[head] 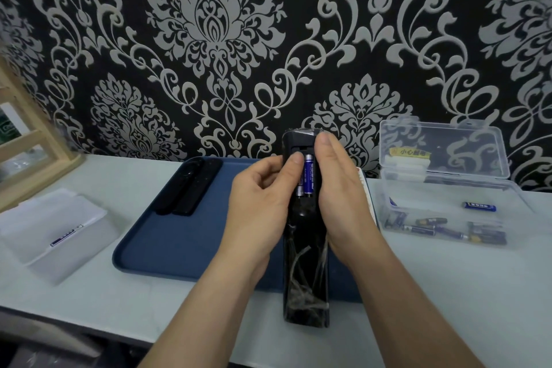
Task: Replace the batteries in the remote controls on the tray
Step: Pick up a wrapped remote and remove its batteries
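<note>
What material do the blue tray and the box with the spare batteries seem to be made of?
Blue tray: probably plastic with a matte finish; even colour, rounded raised rim, soft dull sheen.
Box: clear hard plastic, glossy; the wallpaper and the batteries inside show through, and its open lid catches light.

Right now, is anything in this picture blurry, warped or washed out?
Head view: wide-angle lens bends the table edge; the wooden frame at far left is smeared; the battery in the remote stays sharp; glare streaks the remote's wrap; the clear box looks hazy.
</note>
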`<control>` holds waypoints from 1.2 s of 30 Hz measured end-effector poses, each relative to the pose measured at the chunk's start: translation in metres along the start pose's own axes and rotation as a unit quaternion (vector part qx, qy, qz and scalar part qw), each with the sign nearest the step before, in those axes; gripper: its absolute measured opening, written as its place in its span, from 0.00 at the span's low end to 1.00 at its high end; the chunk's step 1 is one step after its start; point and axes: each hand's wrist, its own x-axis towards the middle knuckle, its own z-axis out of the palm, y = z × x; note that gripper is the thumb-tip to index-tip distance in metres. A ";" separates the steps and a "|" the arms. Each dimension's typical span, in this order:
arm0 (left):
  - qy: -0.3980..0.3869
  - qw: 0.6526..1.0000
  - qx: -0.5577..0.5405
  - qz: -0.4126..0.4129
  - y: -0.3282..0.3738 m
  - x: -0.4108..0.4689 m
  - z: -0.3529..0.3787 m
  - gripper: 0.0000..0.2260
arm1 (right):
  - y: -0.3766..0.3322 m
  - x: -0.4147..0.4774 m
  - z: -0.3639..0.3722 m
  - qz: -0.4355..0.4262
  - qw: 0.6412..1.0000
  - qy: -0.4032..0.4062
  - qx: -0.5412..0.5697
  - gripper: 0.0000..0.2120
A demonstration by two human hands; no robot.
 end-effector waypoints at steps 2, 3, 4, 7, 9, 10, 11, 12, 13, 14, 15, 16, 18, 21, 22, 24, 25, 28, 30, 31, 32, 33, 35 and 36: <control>-0.001 1.000 0.003 0.002 -0.001 0.000 0.003 0.08 | 0.001 0.000 0.000 0.001 1.000 0.006 0.004 0.17; 0.001 1.000 0.009 0.003 -0.001 0.000 0.004 0.07 | 0.002 0.000 0.001 -0.002 1.000 0.009 0.007 0.18; 0.004 1.000 0.017 0.005 -0.002 0.000 0.005 0.07 | 0.003 0.001 0.001 -0.007 1.000 0.011 0.008 0.18; 0.022 0.999 0.038 0.019 -0.004 0.002 0.007 0.05 | 0.003 0.001 0.003 -0.019 1.000 0.011 0.012 0.19; 0.032 0.997 0.064 0.029 -0.005 0.003 0.007 0.05 | 0.004 0.001 0.003 -0.020 1.000 0.009 0.013 0.18; 0.034 0.996 0.077 0.034 -0.005 0.003 0.008 0.05 | 0.005 0.002 0.003 -0.018 1.000 0.012 0.018 0.18; 0.033 0.995 0.088 0.036 -0.006 0.003 0.008 0.05 | 0.005 0.002 0.002 -0.016 1.000 0.014 0.022 0.17; 0.033 0.994 0.097 0.037 -0.006 0.003 0.009 0.05 | 0.005 0.002 0.002 -0.015 0.999 0.016 0.024 0.17; 0.032 0.993 0.105 0.038 -0.006 0.003 0.009 0.06 | 0.006 0.002 0.001 -0.013 0.999 0.018 0.025 0.17; 0.030 0.992 0.115 0.039 -0.006 0.003 0.009 0.06 | 0.006 0.002 0.001 -0.010 0.999 0.020 0.026 0.17; 0.024 0.991 0.123 0.040 -0.006 0.003 0.008 0.06 | 0.006 0.001 0.000 -0.007 0.999 0.022 0.027 0.17; 0.017 0.991 0.124 0.040 -0.005 0.002 0.008 0.06 | 0.006 0.002 0.000 -0.003 0.999 0.024 0.029 0.16; 0.010 0.992 0.110 0.053 -0.003 -0.001 0.007 0.08 | 0.004 0.002 0.000 -0.002 0.999 0.029 0.027 0.16; 0.063 0.965 0.192 0.165 0.004 -0.003 -0.002 0.18 | 0.002 0.003 0.000 -0.009 0.999 0.037 0.014 0.16; 0.074 0.943 0.239 0.221 0.007 -0.003 -0.005 0.20 | 0.001 0.004 -0.002 -0.010 0.999 0.041 0.010 0.17; 0.066 0.898 0.314 0.302 0.009 -0.004 -0.010 0.18 | 0.000 0.004 -0.003 -0.015 0.999 0.041 0.004 0.19; 0.057 0.881 0.342 0.323 0.009 -0.004 -0.010 0.16 | 0.000 0.005 -0.004 -0.020 0.999 0.038 0.004 0.19; 0.057 0.841 0.405 0.355 0.007 -0.003 -0.009 0.13 | 0.000 0.004 -0.002 -0.026 0.999 0.028 0.001 0.21; 0.061 0.822 0.426 0.371 0.006 -0.002 -0.010 0.12 | 0.001 0.005 -0.001 -0.033 0.999 0.028 -0.010 0.20; 0.062 0.816 0.434 0.376 0.006 -0.001 -0.009 0.11 | 0.002 0.005 -0.001 -0.039 0.999 0.029 -0.018 0.19; 0.064 0.812 0.441 0.377 0.007 -0.002 -0.008 0.10 | 0.003 0.005 -0.001 -0.046 0.998 0.031 -0.029 0.18; 0.067 0.808 0.448 0.376 0.007 -0.002 -0.006 0.09 | 0.004 0.005 -0.001 -0.054 0.997 0.033 -0.040 0.17; 0.080 0.797 0.466 0.376 0.008 -0.003 -0.004 0.07 | 0.005 0.005 0.000 -0.068 0.995 0.026 -0.069 0.15; 0.088 0.791 0.472 0.378 0.008 -0.002 -0.003 0.06 | 0.005 0.005 0.001 -0.072 0.994 0.019 -0.085 0.15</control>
